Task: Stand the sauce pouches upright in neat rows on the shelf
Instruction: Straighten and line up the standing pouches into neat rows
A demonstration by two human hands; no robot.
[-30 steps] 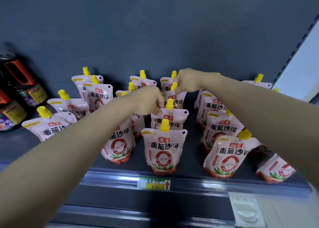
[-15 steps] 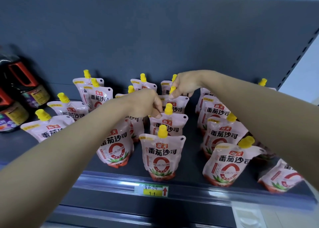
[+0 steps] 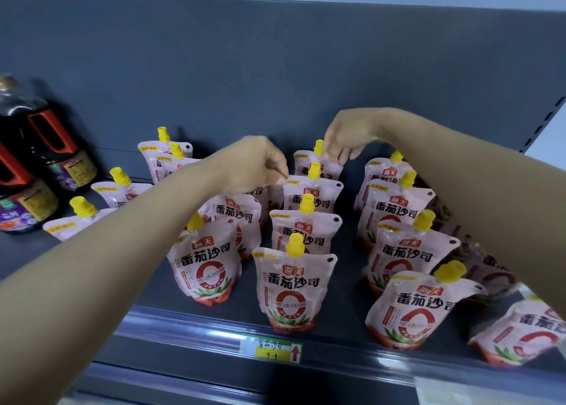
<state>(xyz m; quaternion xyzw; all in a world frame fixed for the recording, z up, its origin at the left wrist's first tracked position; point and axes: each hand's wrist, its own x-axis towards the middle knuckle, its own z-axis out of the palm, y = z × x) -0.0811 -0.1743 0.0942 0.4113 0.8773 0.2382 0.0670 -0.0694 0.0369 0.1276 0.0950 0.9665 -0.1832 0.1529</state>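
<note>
Straightening the middle file of pink plastic sauce pouches with yellow screw caps [image 3: 294, 285] is best done from the back forward, nudging each top square rather than squeezing the soft body. The right hand [image 3: 346, 135] hovers with loosely spread fingers over the rearmost pouch [image 3: 318, 162], seemingly just touching its cap but gripping nothing. The left hand [image 3: 260, 165] is curled at the top corner of the next pouch [image 3: 312, 195]; blur makes it hard to say whether it pinches the edge. Four pouches stand in file on the dark grey metal shelf [image 3: 346, 282]. The right-hand file leans, and one pouch [image 3: 520, 337] lies toppled at the far right edge. Leaning pouches at left [image 3: 79, 221] sit near dark sauce bottles with red handles [image 3: 39, 159], and the forearms crossing the front rows could knock them.
</note>
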